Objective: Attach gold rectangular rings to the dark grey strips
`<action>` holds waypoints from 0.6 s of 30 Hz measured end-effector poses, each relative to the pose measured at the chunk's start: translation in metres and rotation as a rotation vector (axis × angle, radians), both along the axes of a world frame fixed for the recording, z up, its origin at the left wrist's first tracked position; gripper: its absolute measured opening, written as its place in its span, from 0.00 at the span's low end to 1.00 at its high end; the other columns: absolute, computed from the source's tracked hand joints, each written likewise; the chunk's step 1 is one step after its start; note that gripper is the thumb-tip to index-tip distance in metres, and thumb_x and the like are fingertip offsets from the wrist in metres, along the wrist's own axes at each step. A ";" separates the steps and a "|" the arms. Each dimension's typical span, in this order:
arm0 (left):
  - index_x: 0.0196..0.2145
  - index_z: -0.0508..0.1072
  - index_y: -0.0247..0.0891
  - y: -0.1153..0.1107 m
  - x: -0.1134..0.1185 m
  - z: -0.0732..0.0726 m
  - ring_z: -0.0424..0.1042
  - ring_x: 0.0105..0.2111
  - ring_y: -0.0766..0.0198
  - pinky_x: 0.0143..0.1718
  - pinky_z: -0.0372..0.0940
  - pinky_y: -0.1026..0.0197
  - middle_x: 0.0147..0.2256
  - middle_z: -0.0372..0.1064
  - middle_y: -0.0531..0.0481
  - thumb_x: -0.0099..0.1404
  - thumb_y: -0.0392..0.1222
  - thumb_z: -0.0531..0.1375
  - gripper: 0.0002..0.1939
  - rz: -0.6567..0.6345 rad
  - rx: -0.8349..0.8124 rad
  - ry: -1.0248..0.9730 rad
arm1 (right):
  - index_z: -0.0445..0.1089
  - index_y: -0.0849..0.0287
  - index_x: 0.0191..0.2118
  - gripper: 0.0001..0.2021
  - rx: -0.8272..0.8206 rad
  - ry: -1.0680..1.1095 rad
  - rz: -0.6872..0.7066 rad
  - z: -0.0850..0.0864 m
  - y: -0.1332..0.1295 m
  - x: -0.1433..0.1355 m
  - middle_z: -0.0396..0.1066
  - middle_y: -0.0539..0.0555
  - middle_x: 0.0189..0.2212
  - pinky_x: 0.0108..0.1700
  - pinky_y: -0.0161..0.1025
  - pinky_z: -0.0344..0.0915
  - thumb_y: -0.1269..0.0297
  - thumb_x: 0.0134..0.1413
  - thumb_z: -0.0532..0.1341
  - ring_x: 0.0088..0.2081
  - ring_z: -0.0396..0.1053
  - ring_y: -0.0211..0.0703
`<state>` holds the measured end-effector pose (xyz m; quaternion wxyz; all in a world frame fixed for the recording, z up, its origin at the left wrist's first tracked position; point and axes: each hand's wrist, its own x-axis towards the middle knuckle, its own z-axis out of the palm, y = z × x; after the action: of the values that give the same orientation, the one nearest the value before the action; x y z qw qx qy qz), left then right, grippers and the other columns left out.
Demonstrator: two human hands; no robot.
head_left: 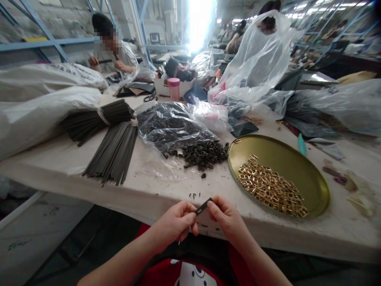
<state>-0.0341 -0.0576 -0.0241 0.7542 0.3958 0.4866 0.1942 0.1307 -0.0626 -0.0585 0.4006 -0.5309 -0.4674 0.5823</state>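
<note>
Red cloth (156,274) with a white print (195,275) lies nearest, just below the person's left hand (180,223) and right hand (226,216). Between the two hands, slanting up toward the right one, is a short dark strip (204,206). The left hand is clamped on its lower end, thumb against curled fingers; the right hand pinches its upper end between thumb and forefinger. The hands themselves stand a little apart, joined only by the strip.

Just beyond the fingertips, a few tiny dark bits (194,195) lie on the pale table (166,200). Farther ahead of the hands is a heap of small dark pieces (205,154), spilling from beside a clear plastic bag (175,123) filled with more dark material. To the right of the right hand, and near it, a round gold-coloured tray (274,153) carries a pile of shiny gold buckles (269,186).

Ahead and to the left of the left hand, long dark strips (111,155) lie fanned out, with a tied bundle (116,111) behind them. Well beyond both hands stands a pink-lidded jar (174,89). Far off past the left hand, a co-worker (126,53) holds a dark, narrow piece (104,61).
</note>
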 end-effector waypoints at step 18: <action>0.23 0.60 0.37 0.035 -0.010 -0.018 0.52 0.11 0.76 0.11 0.46 0.73 0.14 0.58 0.59 0.57 0.43 0.53 0.09 0.142 -0.096 0.067 | 0.68 0.59 0.32 0.08 0.530 -0.995 0.179 -0.029 0.095 0.005 0.66 0.57 0.32 0.35 0.40 0.58 0.71 0.52 0.52 0.32 0.64 0.46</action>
<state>-0.0445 -0.0222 -0.0425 0.7399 0.3300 0.5473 0.2101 0.1361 0.0323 -0.0878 0.2010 -0.5808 -0.7731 0.1566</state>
